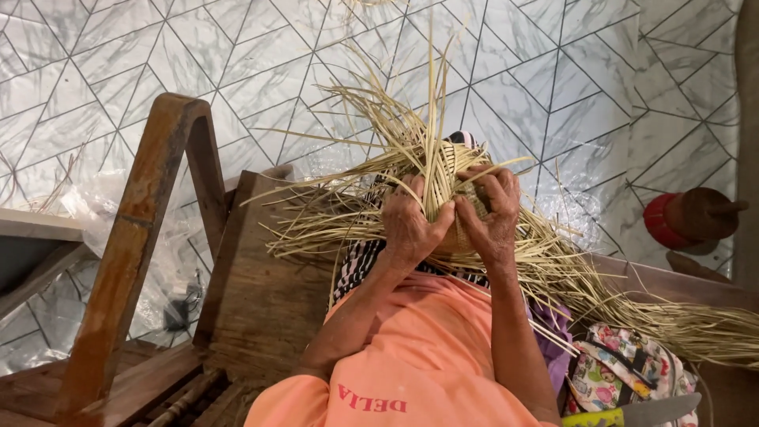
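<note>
A half-woven straw piece (452, 170) of pale yellow strips sits in front of me, with loose strips fanning out up, left and right. My left hand (413, 225) grips a bunch of strips at the piece's lower left, thumb pressed against them. My right hand (492, 213) clasps the woven part from the right, fingers curled over its top edge. Both forearms rise from my orange shirt (427, 356). A black-and-white patterned cloth (357, 265) lies under the straw.
A wooden chair frame (134, 245) and seat board (265, 292) stand at the left. A floral bag (624, 372) and a knife with a yellow handle (632, 413) lie at lower right. A red and brown wooden object (688, 217) rests on the tiled floor. Clear plastic (95, 205) lies at left.
</note>
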